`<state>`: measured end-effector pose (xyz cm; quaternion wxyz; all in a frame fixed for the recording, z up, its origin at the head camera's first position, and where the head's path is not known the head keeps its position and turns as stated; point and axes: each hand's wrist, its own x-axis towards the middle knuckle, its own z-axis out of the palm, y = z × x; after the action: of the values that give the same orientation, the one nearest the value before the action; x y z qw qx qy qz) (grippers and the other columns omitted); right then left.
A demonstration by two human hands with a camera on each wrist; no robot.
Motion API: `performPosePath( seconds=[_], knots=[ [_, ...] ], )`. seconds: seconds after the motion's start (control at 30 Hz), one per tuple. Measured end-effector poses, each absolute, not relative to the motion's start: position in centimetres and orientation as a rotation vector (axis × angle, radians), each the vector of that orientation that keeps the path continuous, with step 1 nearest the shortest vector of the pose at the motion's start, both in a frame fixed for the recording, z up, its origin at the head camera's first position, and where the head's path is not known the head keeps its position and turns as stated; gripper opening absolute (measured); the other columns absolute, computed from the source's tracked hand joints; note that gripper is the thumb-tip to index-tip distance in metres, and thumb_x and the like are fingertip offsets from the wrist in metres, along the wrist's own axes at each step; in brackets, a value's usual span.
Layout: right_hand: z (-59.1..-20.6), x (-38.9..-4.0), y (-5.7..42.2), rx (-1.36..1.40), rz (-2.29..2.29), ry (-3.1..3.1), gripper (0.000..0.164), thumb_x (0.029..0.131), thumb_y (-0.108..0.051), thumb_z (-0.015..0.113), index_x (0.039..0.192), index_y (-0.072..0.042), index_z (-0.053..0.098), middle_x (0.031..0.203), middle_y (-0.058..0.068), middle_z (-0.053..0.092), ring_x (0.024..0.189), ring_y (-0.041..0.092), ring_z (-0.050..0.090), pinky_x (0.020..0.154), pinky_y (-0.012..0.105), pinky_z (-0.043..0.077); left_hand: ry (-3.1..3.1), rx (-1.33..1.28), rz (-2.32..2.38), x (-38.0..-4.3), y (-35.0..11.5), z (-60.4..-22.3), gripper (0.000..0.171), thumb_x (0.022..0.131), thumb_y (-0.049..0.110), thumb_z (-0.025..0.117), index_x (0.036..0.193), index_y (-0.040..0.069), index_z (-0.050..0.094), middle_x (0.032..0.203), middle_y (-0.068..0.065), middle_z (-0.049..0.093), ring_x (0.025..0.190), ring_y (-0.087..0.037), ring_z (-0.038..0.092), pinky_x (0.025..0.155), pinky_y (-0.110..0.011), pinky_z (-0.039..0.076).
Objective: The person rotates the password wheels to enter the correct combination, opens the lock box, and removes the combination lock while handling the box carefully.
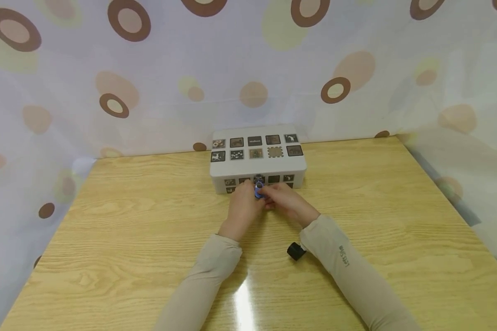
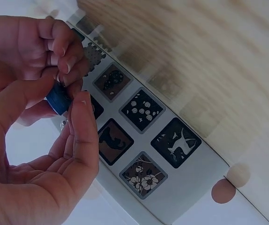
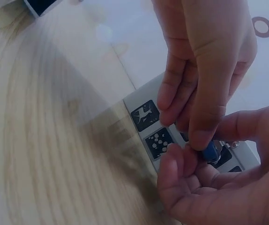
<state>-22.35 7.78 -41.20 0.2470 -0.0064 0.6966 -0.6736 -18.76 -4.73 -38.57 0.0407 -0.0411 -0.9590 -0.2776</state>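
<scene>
A small blue padlock (image 1: 259, 189) sits at the metal clasp (image 1: 258, 178) on the front of a white box (image 1: 254, 168) printed with dark picture squares. My left hand (image 1: 243, 209) pinches it from the left, the thumb against the blue body (image 2: 58, 98). From the right, my right hand (image 1: 289, 201) grips it too, its curled fingers close against the left fingertips. In the right wrist view a bit of silver metal (image 3: 217, 158) shows beside the blue padlock (image 3: 210, 152). Fingers hide most of the padlock and part of the box front.
The box stands at the back of a wood-grain table (image 1: 149, 220), close to a white curtain (image 1: 232, 59) with brown and beige dots. A small black object (image 1: 296, 251) shows at the right sleeve's cuff (image 1: 323, 236).
</scene>
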Motion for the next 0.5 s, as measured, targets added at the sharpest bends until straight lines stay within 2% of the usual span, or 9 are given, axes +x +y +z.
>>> performPosePath(
  seconds=[0.1,0.3,0.5],
  knots=[
    [-40.94,-22.41,7.83,0.018,-1.837,1.871,0.018,0.093,-0.009,0.049,0.089,0.005,0.061,0.07,0.0,0.058,0.059,0.007,0.053,0.058,0.019,0.048,-2.949,-0.113,-0.856,-18.81,-4.69,-38.37,0.032,0.079,0.012,0.076,0.097,-0.009,0.06,0.092,-0.02,0.063,0.09,-0.036,0.063,0.076,-0.044,0.052],
    [-40.32,-22.59,7.96,0.093,-1.792,1.864,0.026,0.093,-0.011,0.049,0.105,0.009,0.06,0.074,0.003,0.059,0.062,0.009,0.057,0.059,0.019,0.049,-2.98,-0.109,-0.886,-18.81,-4.68,-37.95,0.033,0.081,0.013,0.075,0.099,-0.01,0.059,0.093,-0.021,0.063,0.089,-0.035,0.064,0.074,-0.043,0.053],
    [-40.19,-22.56,8.2,0.082,-1.816,1.816,0.02,0.093,-0.011,0.051,0.094,0.006,0.06,0.072,0.003,0.059,0.06,0.01,0.057,0.057,0.019,0.049,-2.983,-0.104,-0.929,-18.88,-4.61,-37.88,0.03,0.082,0.012,0.074,0.098,-0.009,0.059,0.091,-0.02,0.063,0.087,-0.035,0.064,0.073,-0.042,0.053]
  ],
)
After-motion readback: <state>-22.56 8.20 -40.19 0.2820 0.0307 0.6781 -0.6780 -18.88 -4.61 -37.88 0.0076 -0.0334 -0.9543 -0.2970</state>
